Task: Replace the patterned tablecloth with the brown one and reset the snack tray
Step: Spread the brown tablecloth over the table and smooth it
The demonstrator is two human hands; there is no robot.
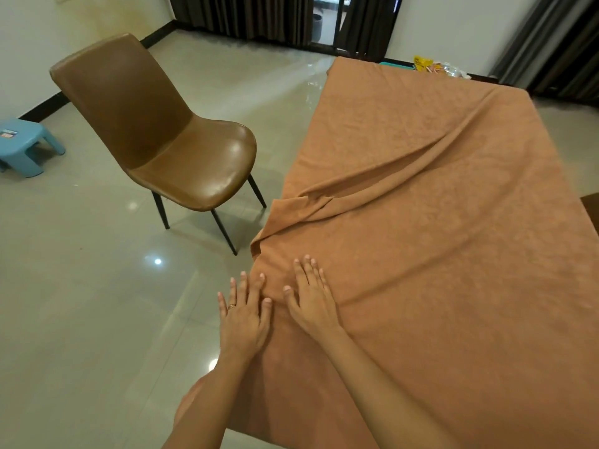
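Observation:
The brown tablecloth (437, 254) covers the whole table, with a long raised fold running diagonally from its left edge toward the far right. My left hand (243, 314) lies flat with fingers spread at the cloth's near left edge, partly over the side. Beside it my right hand (311, 299) presses flat on the cloth, fingers apart. Neither hand holds anything. Beyond the table's far end lies the snack tray (397, 65), teal, with yellow snack packets (423, 63). No patterned tablecloth is in view.
A brown leather chair (155, 131) on black legs stands on the tiled floor left of the table. A small blue stool (24, 145) sits by the left wall. Dark curtains (246, 14) hang along the far wall.

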